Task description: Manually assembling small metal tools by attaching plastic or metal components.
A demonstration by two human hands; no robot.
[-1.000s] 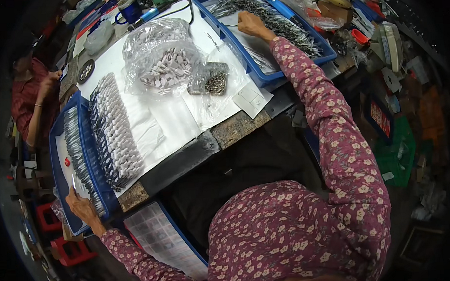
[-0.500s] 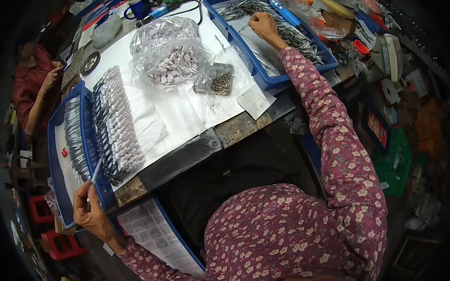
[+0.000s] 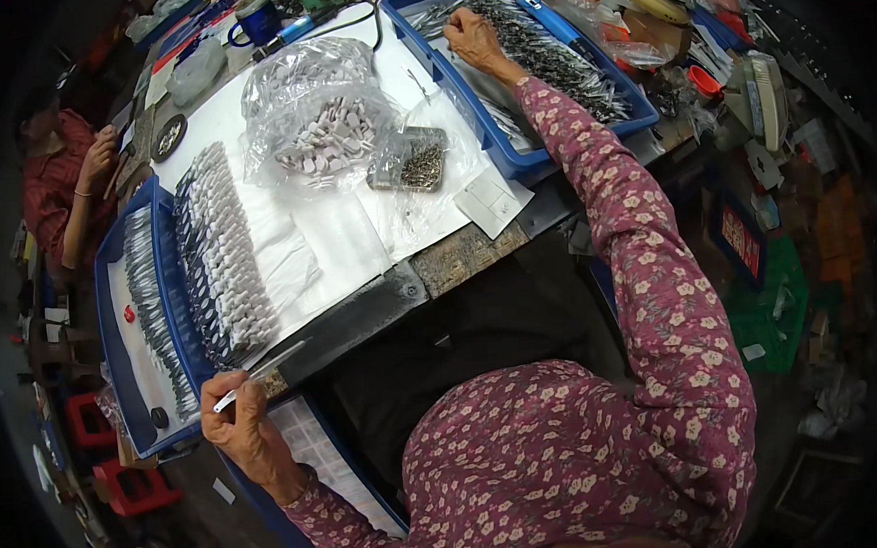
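Observation:
My left hand (image 3: pixel 241 426) is closed around a slim, pale, stick-like tool (image 3: pixel 279 361), just off the near corner of the left blue tray (image 3: pixel 176 273). One end of the tool points up to the right, and its white other end shows below my fingers. Slender silvery pieces (image 3: pixel 151 284) lie in a row in that tray. My right hand (image 3: pixel 474 39), fingers pinched together, is over the far left part of the right blue tray (image 3: pixel 497 141). Dark and silvery slender metal pieces (image 3: pixel 567 71) are heaped there. Whatever my right fingertips hold is hidden.
Rows of white-ended pieces (image 3: pixel 225 252) lie beside the left tray. Clear bags of white tabs (image 3: pixel 327 133) and a box of small metal parts (image 3: pixel 420 166) rest on white paper (image 3: pixel 346 248). A blue pen-shaped tool (image 3: pixel 553 24) crosses the right tray. Another person (image 3: pixel 64 190) sits at left.
My left hand has moved right, away from the left tray's edge, and the tool has tilted to point rightward. My right hand has shifted left and slightly farther over the right tray.

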